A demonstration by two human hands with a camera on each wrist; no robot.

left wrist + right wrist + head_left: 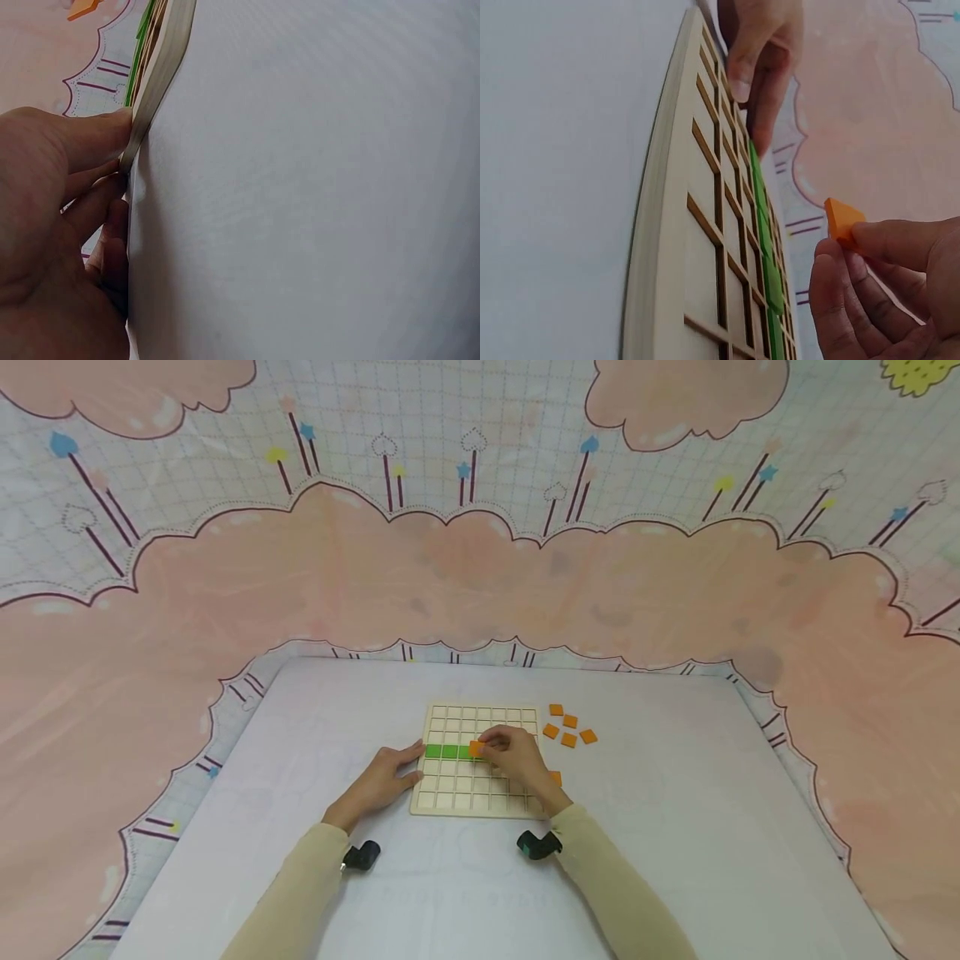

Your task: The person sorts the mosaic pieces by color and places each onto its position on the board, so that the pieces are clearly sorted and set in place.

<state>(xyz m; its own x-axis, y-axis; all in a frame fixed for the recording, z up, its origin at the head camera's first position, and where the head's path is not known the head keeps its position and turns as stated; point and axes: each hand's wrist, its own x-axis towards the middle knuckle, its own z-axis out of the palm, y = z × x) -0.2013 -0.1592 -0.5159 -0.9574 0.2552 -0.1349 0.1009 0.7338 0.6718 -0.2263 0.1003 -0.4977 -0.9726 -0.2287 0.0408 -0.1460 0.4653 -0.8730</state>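
A pale wooden grid board [480, 810] lies flat, with a row of green square tiles [442, 752] running in from its left side. My left hand [381, 778] touches the board's left edge, thumb and forefinger spread apart along it. Thumb and fingertips of my right hand [517, 756] pinch an orange square tile [843, 220]. In the right wrist view the tile is held up off the board, apart from the green row; one green tile [772, 286] there looks slightly raised. The right hand hides part of the board and the end of the green row.
Several loose orange tiles [570, 722] lie beyond the board's right side. One more orange tile [555, 778] shows at the right edge, partly hidden by the right wrist. A white tabletop [450, 893] surrounds the board, with a patterned cloth backdrop [480, 577] behind.
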